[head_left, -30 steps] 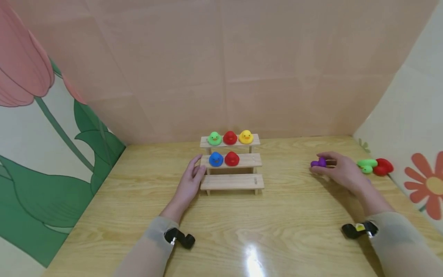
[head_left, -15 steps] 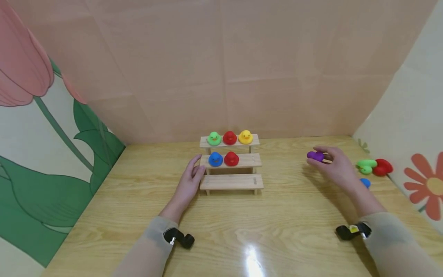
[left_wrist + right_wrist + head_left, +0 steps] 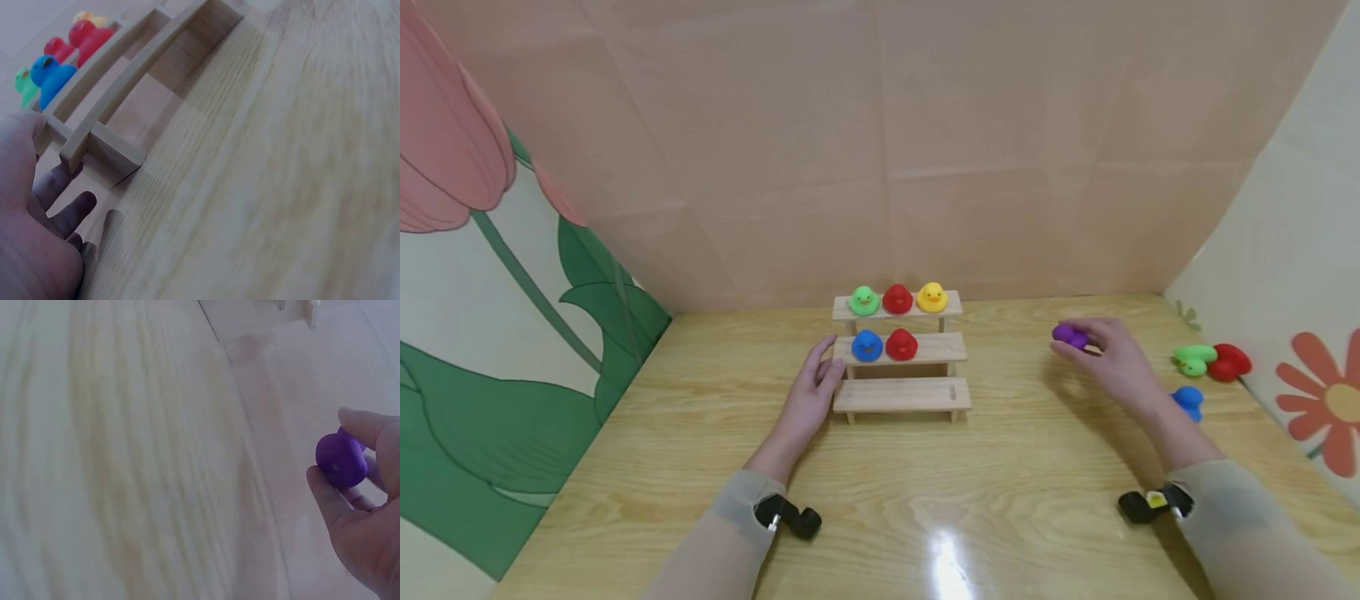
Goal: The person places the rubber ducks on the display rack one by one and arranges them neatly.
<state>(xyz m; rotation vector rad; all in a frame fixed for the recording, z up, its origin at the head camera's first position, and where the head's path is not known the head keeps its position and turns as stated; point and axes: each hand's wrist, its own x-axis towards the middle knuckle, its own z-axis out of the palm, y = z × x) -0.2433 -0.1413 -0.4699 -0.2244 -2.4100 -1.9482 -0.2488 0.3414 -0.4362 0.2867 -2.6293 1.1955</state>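
A three-tier wooden stand (image 3: 902,395) is in the middle of the table. On its top tier sit a green duck (image 3: 864,301), a red duck (image 3: 898,299) and a yellow duck (image 3: 932,297). The middle tier bears a blue duck (image 3: 867,346) and another red duck (image 3: 902,344); nothing stands on the lowest tier. My left hand (image 3: 805,400) rests against the stand's left end, its fingers loosely extended. Off to the right, my right hand (image 3: 1116,362) pinches a purple rubber duck (image 3: 342,459) between thumb and fingers, above the table.
At the table's right side lie a green duck (image 3: 1195,359), a red duck (image 3: 1228,363) and a blue duck (image 3: 1188,402), beside my right forearm. A pinkish backdrop (image 3: 1000,167) rises behind the table (image 3: 1037,500), with a flower-patterned panel (image 3: 1300,275) at the right.
My right hand has lifted the purple duck and moved left with it, uncovering the blue duck near the forearm. The left hand has stayed against the stand.
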